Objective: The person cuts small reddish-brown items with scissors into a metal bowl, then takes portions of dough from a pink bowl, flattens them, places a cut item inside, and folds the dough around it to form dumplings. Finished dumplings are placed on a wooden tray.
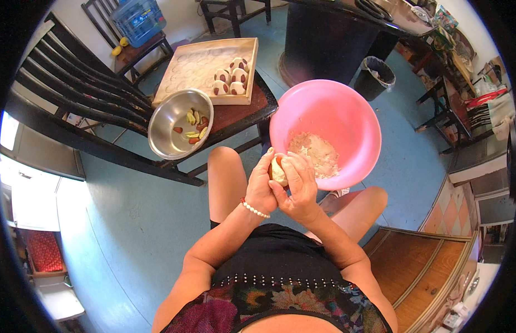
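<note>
Both hands close around a lump of pale dough [278, 174] above the near rim of a pink plastic basin [345, 108]. My left hand [260, 185], with a beaded bracelet at the wrist, cups it from the left. My right hand [299, 183] presses from the right, fingers over its top. A reddish-brown piece, possibly a date, shows at the lump's upper edge. Loose, floury dough [318, 154] lies in the basin. To the left, a stainless steel bowl [164, 129] holds red dates [194, 140] and yellowish-green pieces [191, 117].
A wooden tray [191, 62] dusted with flour carries several dough buns [239, 75] studded with dates. Tray and bowl rest on a dark wooden chair [258, 104]. A lined waste bin [372, 81] stands beyond the basin, and a wooden cabinet [416, 266] at my right.
</note>
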Demonstrator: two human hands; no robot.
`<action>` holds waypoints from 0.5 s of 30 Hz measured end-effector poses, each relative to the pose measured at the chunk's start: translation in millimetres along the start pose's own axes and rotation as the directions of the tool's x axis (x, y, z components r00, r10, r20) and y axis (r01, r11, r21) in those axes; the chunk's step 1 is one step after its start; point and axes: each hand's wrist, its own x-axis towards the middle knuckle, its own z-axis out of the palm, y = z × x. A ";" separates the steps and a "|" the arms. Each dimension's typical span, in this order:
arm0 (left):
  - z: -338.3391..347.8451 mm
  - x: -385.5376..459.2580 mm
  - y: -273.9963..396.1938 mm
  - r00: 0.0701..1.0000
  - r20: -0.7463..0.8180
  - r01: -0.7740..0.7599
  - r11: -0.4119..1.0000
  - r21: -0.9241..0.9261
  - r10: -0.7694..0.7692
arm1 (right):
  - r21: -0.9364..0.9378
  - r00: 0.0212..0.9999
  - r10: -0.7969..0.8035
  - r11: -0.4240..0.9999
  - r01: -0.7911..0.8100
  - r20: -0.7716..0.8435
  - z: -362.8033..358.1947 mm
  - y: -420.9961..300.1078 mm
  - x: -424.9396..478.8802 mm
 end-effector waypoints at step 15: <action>-9.4 1.9 -12.5 0.998 0.038 -0.053 0.998 0.037 0.051 | 0.086 0.982 0.189 0.979 -0.187 -0.009 -10.1 -5.5 1.0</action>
